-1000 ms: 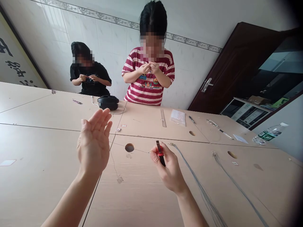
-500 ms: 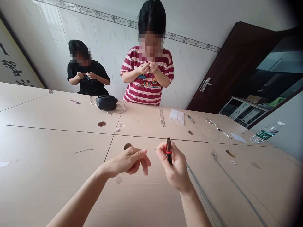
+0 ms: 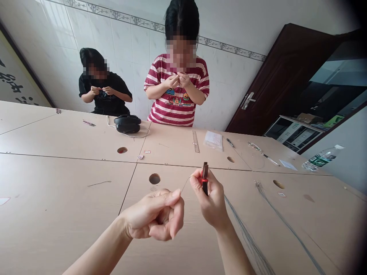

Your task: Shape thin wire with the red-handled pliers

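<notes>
My left hand (image 3: 159,214) is closed in a pinch, thumb against forefinger, on a thin wire (image 3: 185,184). From there the wire curves up to the fingertips of my right hand (image 3: 213,202), which pinch its other end. A small pair of pliers (image 3: 205,179) with red and dark parts is also held in my right hand, pointing upward. Both hands are above the table (image 3: 86,229), a short gap apart. Fingers and palm cover part of the pliers.
Bundled long wires (image 3: 249,236) lie right of my right arm, beside another bundle (image 3: 281,217). A twisted strand (image 3: 99,183) lies left. Farther off are a ruler (image 3: 195,142), plastic bag (image 3: 213,140), black device (image 3: 127,124) and bottle (image 3: 322,157). Two people work across the table.
My left hand has turned and come nearer, its loose fingers closing into a pinch on the wire. My right hand keeps the pliers, almost unmoved.
</notes>
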